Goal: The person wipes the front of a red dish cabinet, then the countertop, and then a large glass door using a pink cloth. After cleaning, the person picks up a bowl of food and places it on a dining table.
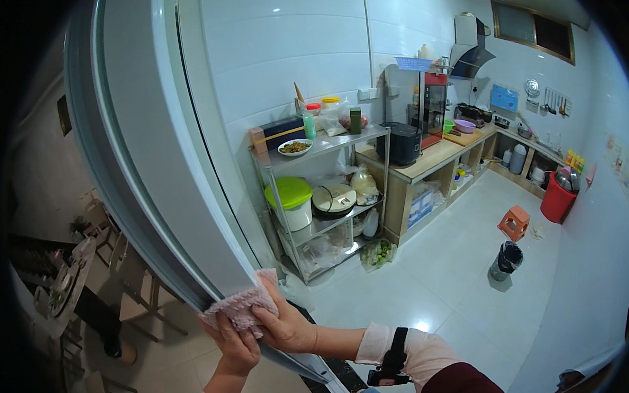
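A fluffy pink cloth [236, 310] is pressed around the edge of the white sliding door frame [212, 259], low in the picture. My right hand [289, 326] grips the cloth from the right, its fingers closed over it. Just below and to the left, my left hand [234, 346] holds the cloth's lower side with bent fingers. Both hands almost touch each other. The part of the frame under the cloth is hidden.
A metal shelf rack [320, 228] with a green-lidded bucket [290, 196] stands beyond the frame. Farther off are a wooden counter [433, 159], an orange stool [514, 222], a black-lined bin [505, 262] and a red bucket [557, 198]. Left of the frame stand chairs [145, 294] and a table.
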### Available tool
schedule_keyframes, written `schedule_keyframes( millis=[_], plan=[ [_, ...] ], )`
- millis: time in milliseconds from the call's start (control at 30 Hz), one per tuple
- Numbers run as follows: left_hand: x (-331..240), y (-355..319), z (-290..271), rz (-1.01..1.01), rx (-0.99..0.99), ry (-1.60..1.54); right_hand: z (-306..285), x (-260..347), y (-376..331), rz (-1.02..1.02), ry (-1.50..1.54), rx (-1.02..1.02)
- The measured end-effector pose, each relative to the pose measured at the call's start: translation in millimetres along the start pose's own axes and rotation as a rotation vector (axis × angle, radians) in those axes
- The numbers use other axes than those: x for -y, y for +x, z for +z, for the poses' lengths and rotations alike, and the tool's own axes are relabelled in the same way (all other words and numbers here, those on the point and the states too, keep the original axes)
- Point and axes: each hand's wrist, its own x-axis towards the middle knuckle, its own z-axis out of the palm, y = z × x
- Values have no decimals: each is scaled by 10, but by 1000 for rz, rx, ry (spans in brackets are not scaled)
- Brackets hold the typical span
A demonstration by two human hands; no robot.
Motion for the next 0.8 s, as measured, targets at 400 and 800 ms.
schedule_keyframes(
  millis=[400, 800],
  plan=[
    [-148, 890, -458, 46, -193, 68, -200, 22, 865, -108, -47, -40],
    [-145, 565, -281, 43, -168, 27, -79, 10, 648, -116, 43, -148]
  ],
)
